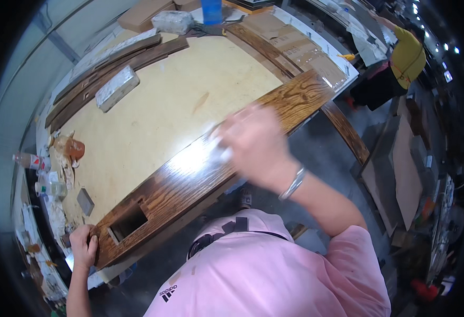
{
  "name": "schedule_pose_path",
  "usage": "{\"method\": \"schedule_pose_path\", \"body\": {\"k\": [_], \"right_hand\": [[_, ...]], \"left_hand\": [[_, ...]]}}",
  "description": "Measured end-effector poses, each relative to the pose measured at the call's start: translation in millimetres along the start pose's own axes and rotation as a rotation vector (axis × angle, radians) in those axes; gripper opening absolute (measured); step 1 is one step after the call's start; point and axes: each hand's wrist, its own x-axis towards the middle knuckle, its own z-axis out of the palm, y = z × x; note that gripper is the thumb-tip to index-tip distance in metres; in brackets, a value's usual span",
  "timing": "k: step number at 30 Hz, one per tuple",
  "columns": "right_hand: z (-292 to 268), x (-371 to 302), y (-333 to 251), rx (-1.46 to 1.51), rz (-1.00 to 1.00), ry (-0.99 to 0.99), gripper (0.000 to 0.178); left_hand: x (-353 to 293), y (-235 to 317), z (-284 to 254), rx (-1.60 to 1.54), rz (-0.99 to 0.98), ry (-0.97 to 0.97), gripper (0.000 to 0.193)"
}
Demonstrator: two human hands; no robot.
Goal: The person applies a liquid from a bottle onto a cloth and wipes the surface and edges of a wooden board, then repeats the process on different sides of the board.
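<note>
A long brown wooden board (163, 182) with dark grain and a glossy patch lies slantwise along the near edge of the table. Near its left end is a rectangular cutout. My left hand (84, 247) grips that end, thumb and fingers closed around the edge. Over the middle of the board is my right hand (256, 145), blurred by motion, with a bracelet at the wrist. Its fingers look curled down against the surface; something whitish shows beneath them, too smeared to name.
A pale worktable (200, 79) carries a wrapped block (117, 89), dark wood strips (136, 59), a small grey block (85, 202) and an orange-brown cup (74, 149). Plastic bottles (31, 161) stand at left. Cardboard (300, 47) lies at the far right. Another person (406, 58) stands beyond.
</note>
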Motion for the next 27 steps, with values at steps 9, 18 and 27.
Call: {"method": "schedule_pose_path", "body": {"k": [9, 18, 27], "right_hand": [[-30.0, 2.4, 6.4, -0.199, 0.175, -0.179, 0.061], [-31.5, 9.3, -5.5, -0.216, 0.207, -0.258, 0.054], [-30.3, 10.8, -6.1, -0.183, 0.249, -0.289, 0.055]], "left_hand": [[8.1, 9.8, -0.5, -0.063, -0.020, 0.031, 0.039], [3.0, 6.6, 1.9, -0.056, -0.005, 0.078, 0.034], [2.6, 6.6, 2.5, -0.084, -0.024, 0.074, 0.031]]}}
